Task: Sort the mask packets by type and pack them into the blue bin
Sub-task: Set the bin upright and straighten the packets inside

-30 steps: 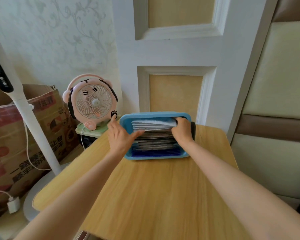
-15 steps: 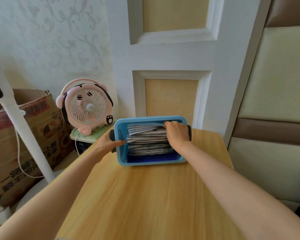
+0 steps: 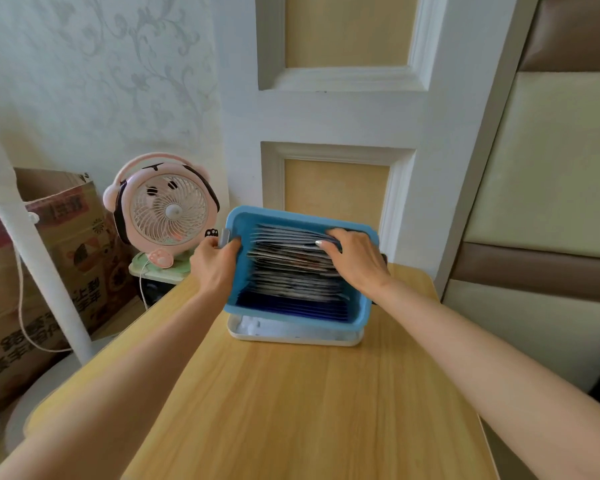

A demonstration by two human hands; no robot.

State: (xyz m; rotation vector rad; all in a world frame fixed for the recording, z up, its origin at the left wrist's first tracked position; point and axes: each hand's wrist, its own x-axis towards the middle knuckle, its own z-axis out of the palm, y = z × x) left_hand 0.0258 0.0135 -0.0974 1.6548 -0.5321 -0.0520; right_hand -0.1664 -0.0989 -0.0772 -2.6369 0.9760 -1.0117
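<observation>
Pale wood-grain desk [image 3: 309,410]: both forearms reach across it to the far end.

Shallow white plastic tray [image 3: 291,332] lies on the desk. The blue rectangular plastic bin [image 3: 293,317] is directly over it, its open top tipped towards the camera. I cannot tell whether bin and tray touch.

Flat foil mask packets [image 3: 291,268] stand on edge inside the bin, already grouped: dark blue nearest, black-and-grey in the middle, pale silver at the far wall. The row fills the bin nearly wall to wall, so packing looks close to finished.

Left hand [image 3: 215,265]: fingers curled outside the bin's left rim, thumb hooked inside, clamped on the rim.

Right hand [image 3: 357,261]: fingers bent over the top edges of the far packets at the right side, thumb against them, holding that bundle.

Handling, as a judgement: each packet is light, thin, floppy and slick, and likely to fan or slide out of a loose hold. Best taken as a squeezed bundle by the top edges. The bin is stiff, so take it by both side rims.

Beyond the desk to the left: a pink round desk fan [image 3: 168,211] and a printed cardboard box [image 3: 49,254].
</observation>
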